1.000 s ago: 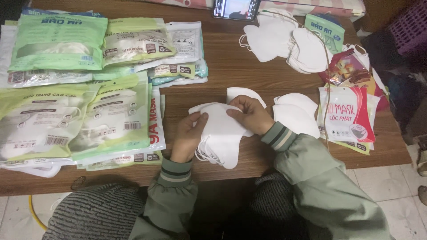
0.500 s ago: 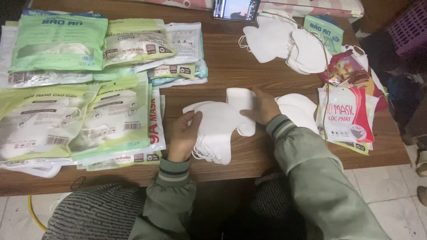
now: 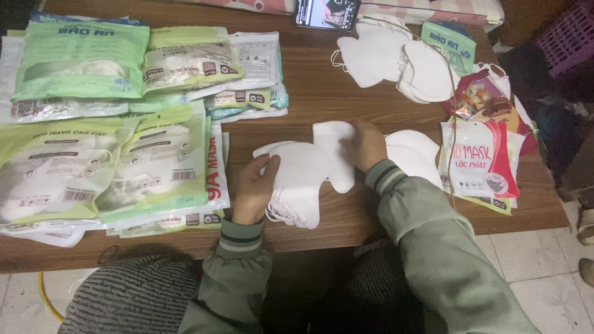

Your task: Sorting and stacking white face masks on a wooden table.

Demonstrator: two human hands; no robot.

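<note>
My left hand grips a stack of white folded face masks by its left edge, just above the wooden table. The fingers of my right hand pinch a single white mask, which overlaps the right side of the stack. Another small pile of white masks lies on the table directly right of that hand.
Green and clear packets of masks cover the left half of the table. Loose white masks lie at the back right beside a phone. Red and white mask packets sit at the right edge. A purple basket stands far right.
My right hand has moved right and slightly away from me, drawing one mask off the stack. My left hand has kept its grip on the stack.
</note>
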